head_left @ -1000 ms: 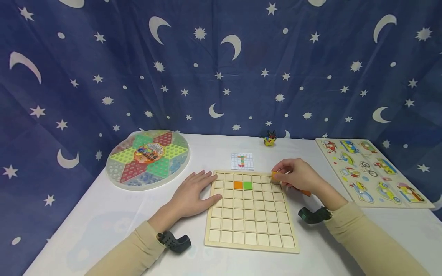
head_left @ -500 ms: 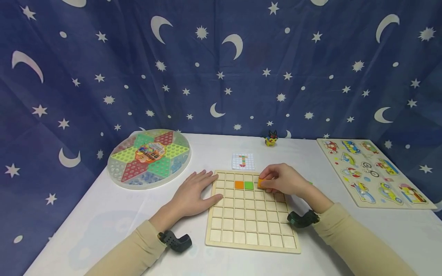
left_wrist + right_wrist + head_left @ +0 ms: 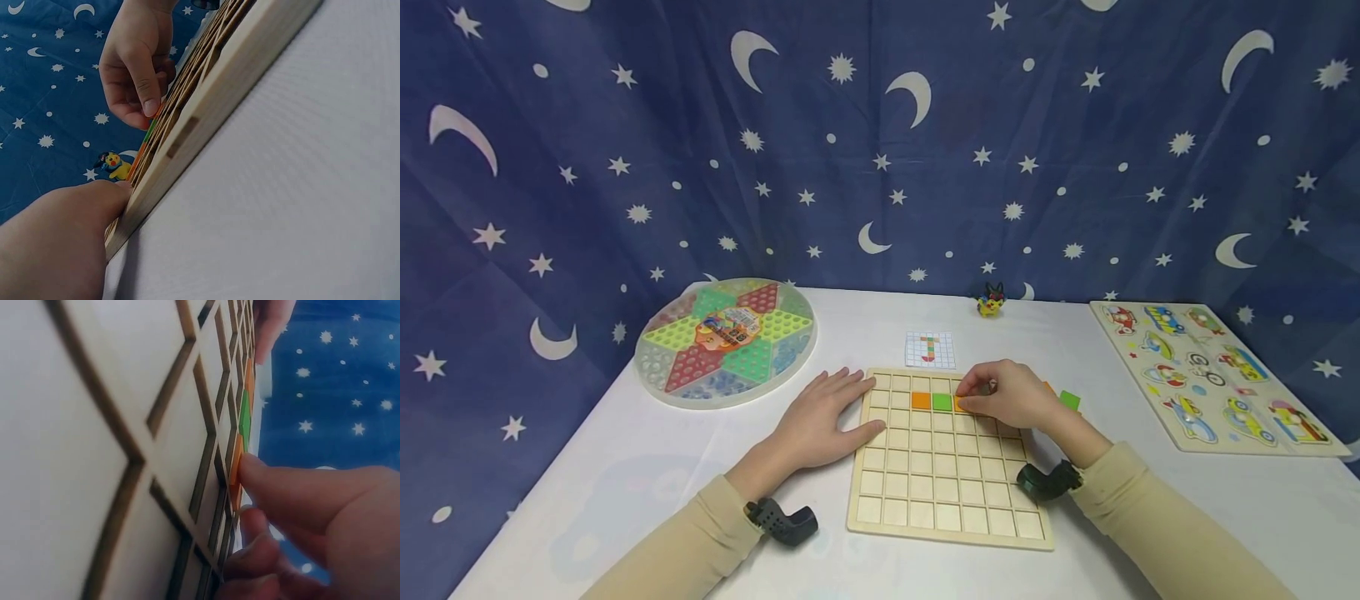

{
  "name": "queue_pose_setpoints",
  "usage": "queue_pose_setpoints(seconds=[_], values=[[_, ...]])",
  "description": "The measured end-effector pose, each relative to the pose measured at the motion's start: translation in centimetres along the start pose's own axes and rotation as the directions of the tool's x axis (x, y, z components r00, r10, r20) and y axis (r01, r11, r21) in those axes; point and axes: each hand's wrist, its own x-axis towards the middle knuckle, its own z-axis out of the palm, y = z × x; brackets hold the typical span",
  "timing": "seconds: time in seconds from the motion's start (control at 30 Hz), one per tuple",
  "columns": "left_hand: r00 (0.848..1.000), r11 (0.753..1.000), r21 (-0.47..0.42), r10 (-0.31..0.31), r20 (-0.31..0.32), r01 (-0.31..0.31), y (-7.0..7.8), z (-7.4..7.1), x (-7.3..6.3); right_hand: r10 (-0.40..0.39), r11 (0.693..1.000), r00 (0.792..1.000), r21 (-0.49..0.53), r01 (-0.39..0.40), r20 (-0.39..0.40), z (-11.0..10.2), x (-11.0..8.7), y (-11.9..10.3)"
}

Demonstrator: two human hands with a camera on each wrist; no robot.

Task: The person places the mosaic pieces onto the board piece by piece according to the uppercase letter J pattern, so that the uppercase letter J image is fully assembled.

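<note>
A wooden grid board (image 3: 923, 463) lies in front of me in the head view. My left hand (image 3: 823, 423) rests with spread fingers over its left edge, the thumb on the rim. An orange square tile (image 3: 921, 401) and a green square tile (image 3: 942, 402) sit side by side in cells of the second row from the back. Just right of the green one, my right hand (image 3: 1011, 397) pinches another orange tile (image 3: 237, 461) at its cell. In the right wrist view the thumb (image 3: 269, 484) lies on that tile's edge, and the other fingers are curled below.
Behind the board lies a small grid card (image 3: 929, 349) with a coloured figure. Loose green (image 3: 1070, 401) and orange tiles (image 3: 1048, 387) lie by the right wrist. A round star-patterned board (image 3: 727, 343), a picture puzzle (image 3: 1210, 375) and a yellow figurine (image 3: 991, 302) stand farther out.
My right hand has moved left from the board's right edge, carrying the orange tile to the cell beside the green tile. My left hand stays in place.
</note>
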Motion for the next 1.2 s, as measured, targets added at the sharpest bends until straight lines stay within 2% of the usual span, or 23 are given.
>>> queue_pose_setpoints(seconds=[0.3,0.7,0.93,1.2], values=[[1.000,1.000,0.001,-0.006,0.004,0.006,0.0,0.1,0.0,0.020,0.999,1.000,-0.044,-0.020,-0.023,-0.3,-0.4,0.8],[1.000,1.000,0.006,-0.003,0.008,0.003,0.0,0.1,0.1,0.067,0.995,0.994,-0.064,-0.073,-0.091,-2.7,-2.1,3.3],[1.000,1.000,0.008,-0.001,0.007,0.000,0.0,-0.1,0.1,0.112,0.992,0.987,-0.049,-0.118,-0.114,-3.9,-3.1,4.9],[1.000,1.000,0.005,0.002,0.010,-0.002,0.0,-0.1,0.2,0.160,0.982,0.977,-0.076,-0.171,-0.138,-5.5,-4.1,6.0]])
